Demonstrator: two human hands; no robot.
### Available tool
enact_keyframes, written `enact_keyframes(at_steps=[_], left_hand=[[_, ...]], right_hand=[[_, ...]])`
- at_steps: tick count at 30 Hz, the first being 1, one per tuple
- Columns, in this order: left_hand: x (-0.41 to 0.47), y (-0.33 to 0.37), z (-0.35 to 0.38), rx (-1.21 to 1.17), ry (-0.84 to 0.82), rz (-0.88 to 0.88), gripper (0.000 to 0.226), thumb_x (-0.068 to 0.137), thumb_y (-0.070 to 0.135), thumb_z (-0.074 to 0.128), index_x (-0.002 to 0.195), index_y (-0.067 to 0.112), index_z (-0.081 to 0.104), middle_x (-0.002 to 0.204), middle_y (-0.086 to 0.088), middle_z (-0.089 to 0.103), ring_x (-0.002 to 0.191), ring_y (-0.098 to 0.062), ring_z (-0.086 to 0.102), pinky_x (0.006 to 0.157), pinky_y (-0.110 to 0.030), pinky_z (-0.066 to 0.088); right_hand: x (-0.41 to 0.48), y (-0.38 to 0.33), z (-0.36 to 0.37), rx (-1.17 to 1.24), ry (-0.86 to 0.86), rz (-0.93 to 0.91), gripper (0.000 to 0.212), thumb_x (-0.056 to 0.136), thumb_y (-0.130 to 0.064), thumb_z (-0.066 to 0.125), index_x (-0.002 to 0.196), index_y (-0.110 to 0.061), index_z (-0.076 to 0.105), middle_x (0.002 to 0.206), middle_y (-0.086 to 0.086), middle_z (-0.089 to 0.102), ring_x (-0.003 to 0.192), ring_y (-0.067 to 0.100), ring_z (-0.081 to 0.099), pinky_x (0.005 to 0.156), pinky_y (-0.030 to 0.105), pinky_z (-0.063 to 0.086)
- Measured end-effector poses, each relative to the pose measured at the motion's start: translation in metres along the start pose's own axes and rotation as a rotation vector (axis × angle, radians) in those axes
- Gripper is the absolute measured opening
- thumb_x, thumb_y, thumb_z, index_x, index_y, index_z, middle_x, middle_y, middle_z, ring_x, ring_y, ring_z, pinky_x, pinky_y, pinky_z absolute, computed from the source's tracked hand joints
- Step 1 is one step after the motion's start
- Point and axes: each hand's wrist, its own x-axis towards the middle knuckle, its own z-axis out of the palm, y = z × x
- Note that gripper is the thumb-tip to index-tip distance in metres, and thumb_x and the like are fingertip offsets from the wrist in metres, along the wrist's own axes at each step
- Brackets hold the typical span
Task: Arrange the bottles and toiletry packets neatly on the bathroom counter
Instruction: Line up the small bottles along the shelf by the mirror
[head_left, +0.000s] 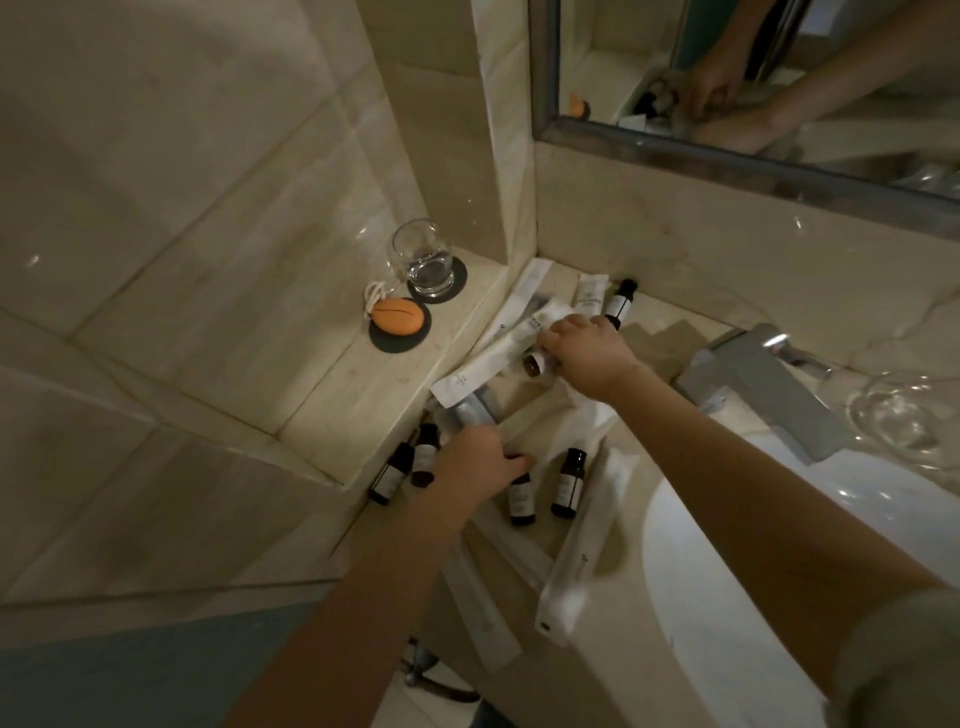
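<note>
The head camera looks down on a beige marble bathroom counter (615, 597) beside a white oval basin (779, 597). The right hand (587, 353) reaches toward the back of the counter. Its fingers are curled over a small dark brown bottle (534, 365), which lies on its side against a long white toiletry packet (470, 371). The left hand (478, 462) is nearer, palm down over the clutter, with its fingers bent at the end of a clear-windowed packet (467, 415). Whether it grips anything cannot be told (the fingertips are hidden).

Two dark bottles with pale labels (389, 475) lie just left of that hand against the ledge, and two more labelled bottles (567, 486) lie just to its right. Another dark bottle (621, 304) sits near the back wall beside a white tube (589, 299). More long white packets (576, 551) lie scattered toward the front edge.

On the raised marble ledge (332, 405) a clear glass tumbler (421, 260) stands on a dark round coaster (457, 278). Near it, an orange oval object (397, 317) rests on a dark dish (400, 345).
</note>
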Motion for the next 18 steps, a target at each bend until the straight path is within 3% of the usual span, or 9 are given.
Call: enact_keyframes(at_steps=[3, 5, 7, 11, 15, 18], left_hand=[[-0.005, 0.001, 0.011, -0.039, 0.017, -0.063, 0.048, 0.077, 0.057, 0.06, 0.088, 0.011, 0.057, 0.081, -0.005, 0.059, 0.088, -0.025, 0.062, 0.072, -0.033, 0.05], [-0.009, 0.002, 0.021, -0.073, 0.046, -0.102, 0.054, 0.074, 0.059, 0.06, 0.1, 0.012, 0.059, 0.096, -0.007, 0.064, 0.096, -0.025, 0.061, 0.086, -0.039, 0.051], [-0.013, 0.004, 0.029, -0.115, 0.093, -0.15, 0.056, 0.074, 0.056, 0.063, 0.107, 0.01, 0.057, 0.103, -0.006, 0.062, 0.102, -0.026, 0.058, 0.091, -0.036, 0.047], [-0.015, 0.004, 0.037, -0.256, 0.058, -0.192, 0.043, 0.08, 0.041, 0.064, 0.11, 0.01, 0.057, 0.106, -0.007, 0.061, 0.104, -0.025, 0.058, 0.087, -0.035, 0.049], [-0.018, 0.004, 0.037, -0.332, 0.067, -0.148, 0.034, 0.082, 0.036, 0.064, 0.103, 0.01, 0.059, 0.101, -0.008, 0.065, 0.096, -0.024, 0.061, 0.075, -0.029, 0.045], [-0.023, 0.005, 0.029, -0.359, 0.09, -0.106, 0.034, 0.085, 0.033, 0.061, 0.103, 0.004, 0.06, 0.096, -0.008, 0.063, 0.093, -0.02, 0.059, 0.073, -0.027, 0.041]], right_hand=[[-0.025, -0.006, -0.006, 0.211, 0.173, 0.019, 0.023, 0.086, -0.024, 0.057, 0.105, -0.013, 0.049, 0.102, 0.01, 0.061, 0.097, 0.031, 0.054, 0.078, 0.037, 0.038], [-0.051, -0.011, -0.008, 0.459, 0.188, 0.075, 0.027, 0.083, -0.023, 0.064, 0.103, -0.012, 0.05, 0.097, 0.008, 0.06, 0.088, 0.028, 0.056, 0.07, 0.034, 0.04], [-0.079, -0.016, -0.006, 0.678, 0.163, 0.151, 0.029, 0.081, -0.024, 0.068, 0.101, -0.014, 0.05, 0.09, 0.006, 0.059, 0.079, 0.023, 0.055, 0.066, 0.035, 0.044], [-0.121, -0.022, 0.015, 0.871, 0.139, 0.322, 0.034, 0.075, -0.028, 0.074, 0.092, -0.019, 0.046, 0.069, -0.004, 0.054, 0.059, 0.011, 0.049, 0.055, 0.026, 0.038], [-0.146, -0.036, 0.025, 1.067, 0.139, 0.412, 0.026, 0.078, -0.022, 0.073, 0.095, -0.024, 0.053, 0.074, -0.01, 0.054, 0.065, 0.007, 0.051, 0.059, 0.016, 0.039], [-0.158, -0.051, 0.014, 1.296, 0.167, 0.449, 0.012, 0.089, -0.023, 0.061, 0.1, -0.021, 0.061, 0.077, -0.011, 0.057, 0.061, -0.003, 0.052, 0.059, 0.012, 0.04]])
